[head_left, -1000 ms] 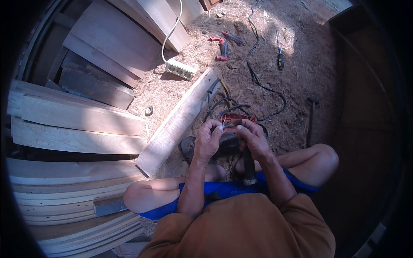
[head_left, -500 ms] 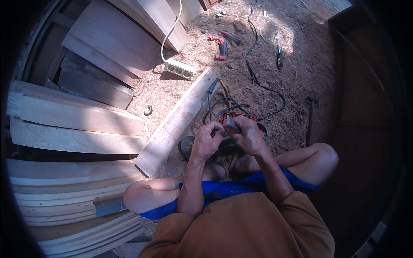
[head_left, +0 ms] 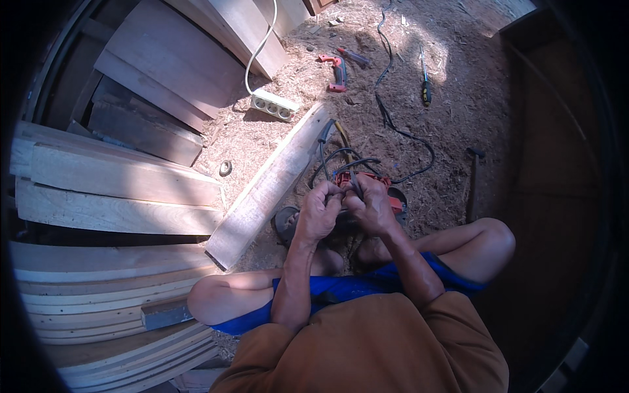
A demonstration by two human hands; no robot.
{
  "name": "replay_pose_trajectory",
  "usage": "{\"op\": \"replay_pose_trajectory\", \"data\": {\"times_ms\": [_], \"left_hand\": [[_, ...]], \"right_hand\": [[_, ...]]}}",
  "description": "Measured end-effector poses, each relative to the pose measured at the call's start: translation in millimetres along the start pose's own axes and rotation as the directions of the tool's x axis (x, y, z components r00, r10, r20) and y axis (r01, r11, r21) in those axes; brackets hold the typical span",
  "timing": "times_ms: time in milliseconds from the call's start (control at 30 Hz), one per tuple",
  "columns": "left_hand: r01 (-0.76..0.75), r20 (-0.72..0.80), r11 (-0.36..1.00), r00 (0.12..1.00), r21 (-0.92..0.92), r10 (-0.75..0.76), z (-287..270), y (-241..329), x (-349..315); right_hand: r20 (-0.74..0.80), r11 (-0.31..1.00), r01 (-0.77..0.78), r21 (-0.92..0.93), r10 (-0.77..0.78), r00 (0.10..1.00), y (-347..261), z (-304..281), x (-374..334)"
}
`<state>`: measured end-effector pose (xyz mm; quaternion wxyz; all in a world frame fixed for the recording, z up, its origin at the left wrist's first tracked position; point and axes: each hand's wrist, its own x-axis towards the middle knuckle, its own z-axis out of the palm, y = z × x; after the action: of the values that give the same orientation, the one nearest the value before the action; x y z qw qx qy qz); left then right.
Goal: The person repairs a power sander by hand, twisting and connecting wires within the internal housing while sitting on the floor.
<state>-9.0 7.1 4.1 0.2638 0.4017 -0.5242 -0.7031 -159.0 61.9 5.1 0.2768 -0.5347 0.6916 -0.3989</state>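
Down at the lap, orange shirt and blue shorts, knees spread wide on the sawdust. Both hands are up together just ahead of the knees: the left hand [head_left: 319, 213] curls its fingers tight around a dark cable [head_left: 341, 157], pinching it near its end, and the right hand [head_left: 371, 204] is clenched right beside it, fingertips meeting the left's on that same cable. What exactly sits between the fingertips is too small to make out. Directly under the hands, partly hidden, lies a red and black power tool [head_left: 377, 187] on the ground, the cable looping away from it. Just left of the hands, a long pale plank [head_left: 272, 187] runs diagonally. Beyond its far end, a white power strip [head_left: 274, 105] on its white cord. Further out, a red-handled tool [head_left: 336, 71], a screwdriver [head_left: 425, 82], and off to the right a hammer [head_left: 472, 183]. Stacked boards [head_left: 111, 190] fill the left side.
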Motion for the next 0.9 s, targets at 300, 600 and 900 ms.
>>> {"op": "replay_pose_trajectory", "data": {"times_ms": [300, 600, 900], "left_hand": [[0.020, 0.115, 0.930, 0.993, -0.366, 0.024, -12, -13, -2], [0.021, 0.086, 0.966, 0.996, -0.256, 0.001, -15, -11, 1], [-0.143, 0.032, 0.985, 0.990, 0.101, 0.140, -11, -8, 2]], "right_hand": [[0.423, 0.588, -0.543, 0.599, 0.343, 0.839, -13, -19, 6], [0.394, 0.739, -0.444, 0.506, 0.260, 0.882, -20, -35, 9], [0.223, 0.909, -0.218, 0.355, 0.144, 0.964, -6, -15, 5]]}}
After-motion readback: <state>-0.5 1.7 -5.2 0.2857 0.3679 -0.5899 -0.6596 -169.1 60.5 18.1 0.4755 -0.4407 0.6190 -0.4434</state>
